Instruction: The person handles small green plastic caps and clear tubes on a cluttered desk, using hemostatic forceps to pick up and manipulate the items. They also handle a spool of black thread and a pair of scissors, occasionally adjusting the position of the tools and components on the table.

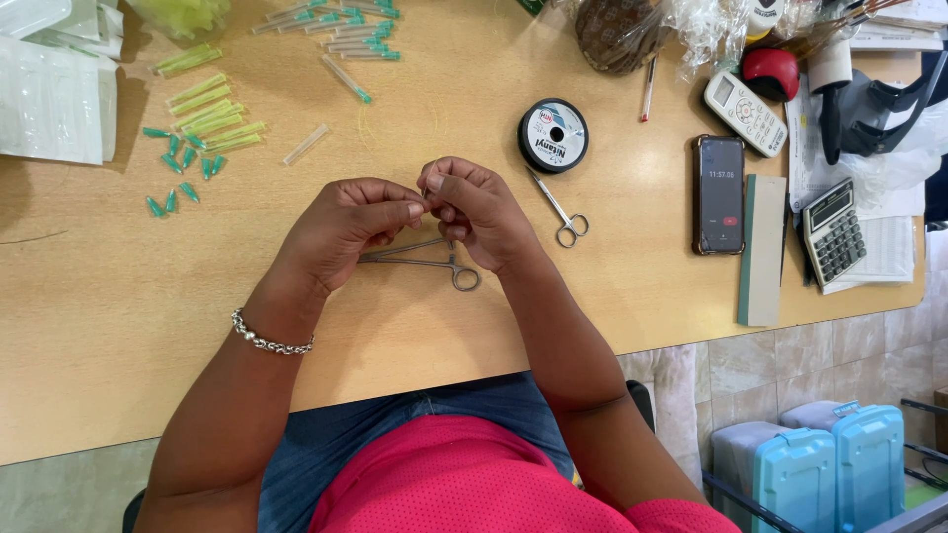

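Note:
My left hand (348, 225) and my right hand (472, 209) meet above the middle of the wooden table (118, 326), fingertips pinched together on something very small and thin; what it is cannot be made out. Under the hands lie metal forceps (434, 263) with ring handles. Small scissors (561, 211) lie just right of my right hand. A black spool of thin line (553, 135) sits behind the hands. A chain bracelet (269, 341) is on my left wrist.
Green-capped tubes and loose green caps (197, 128) lie at the back left, more tubes (341, 25) at the back. At the right are a phone (719, 193), a grey block (762, 247), a calculator (834, 233), a remote (746, 112) and clutter. Blue cases (839, 469) stand below the table edge.

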